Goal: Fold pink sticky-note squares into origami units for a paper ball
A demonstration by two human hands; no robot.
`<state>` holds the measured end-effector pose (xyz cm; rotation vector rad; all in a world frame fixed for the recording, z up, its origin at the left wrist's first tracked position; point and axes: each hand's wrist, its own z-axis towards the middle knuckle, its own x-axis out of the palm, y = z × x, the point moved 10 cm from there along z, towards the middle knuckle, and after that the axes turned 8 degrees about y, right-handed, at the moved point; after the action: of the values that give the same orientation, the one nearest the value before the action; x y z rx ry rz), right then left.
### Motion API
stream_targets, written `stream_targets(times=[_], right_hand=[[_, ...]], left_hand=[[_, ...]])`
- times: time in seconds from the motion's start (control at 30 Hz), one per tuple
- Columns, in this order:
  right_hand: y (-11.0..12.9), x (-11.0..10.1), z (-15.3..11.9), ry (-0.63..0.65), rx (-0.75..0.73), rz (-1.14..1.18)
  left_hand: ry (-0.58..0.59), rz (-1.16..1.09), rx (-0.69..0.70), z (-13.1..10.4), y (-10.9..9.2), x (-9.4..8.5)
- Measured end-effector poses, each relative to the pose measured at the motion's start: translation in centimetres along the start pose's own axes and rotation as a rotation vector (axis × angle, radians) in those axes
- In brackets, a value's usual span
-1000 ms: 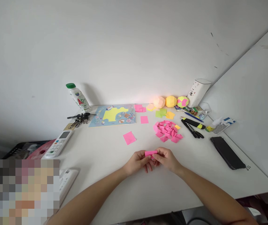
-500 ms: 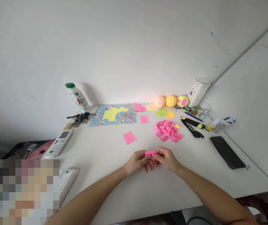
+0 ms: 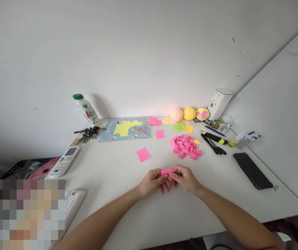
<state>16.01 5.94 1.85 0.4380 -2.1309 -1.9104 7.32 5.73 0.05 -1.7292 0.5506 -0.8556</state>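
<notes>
Between my two hands is a pink paper (image 3: pixel 167 172), folded into a narrow strip and held near the front middle of the table. My left hand (image 3: pixel 152 181) pinches its left end with thumb and fingers. At the right end, my right hand (image 3: pixel 185 178) grips it the same way, thumb tip on the near side. Just beyond lies a flat pink square sheet (image 3: pixel 143 155). A heap of folded pink paper pieces (image 3: pixel 186 146) sits farther right, and another pink square (image 3: pixel 160 134) lies behind.
Three paper balls (image 3: pixel 190 114) stand along the wall beside a white box (image 3: pixel 219 103). Scissors (image 3: pixel 214 144), a cutter (image 3: pixel 215 137) and a black pouch (image 3: pixel 253 171) lie right. Left are a printed sheet (image 3: pixel 104 133), a bottle (image 3: pixel 88 110), keys (image 3: pixel 88 133) and a remote control (image 3: pixel 64 161).
The view has shifted very slightly. Both hands keep hold of the folded pink paper in nearly the same place; nothing on the table has moved.
</notes>
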Motion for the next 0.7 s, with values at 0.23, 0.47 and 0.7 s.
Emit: stream_targets(times=[0.23,0.47,0.7], right_hand=[[-0.69,-0.27,0.01,-0.017,0.039,-0.003],[-0.74,-0.17,0.08,-0.022,0.054,0.008],[-0.55,-0.03,-0.09,-0.009,0.053,-0.004]], left_hand=[[-0.014,0.004,-0.027,0.01,0.1,0.01],[-0.004,0.032,-0.024,-0.16,-0.28,0.23],[0.005,0.057,-0.044,-0.27,-0.47,0.42]])
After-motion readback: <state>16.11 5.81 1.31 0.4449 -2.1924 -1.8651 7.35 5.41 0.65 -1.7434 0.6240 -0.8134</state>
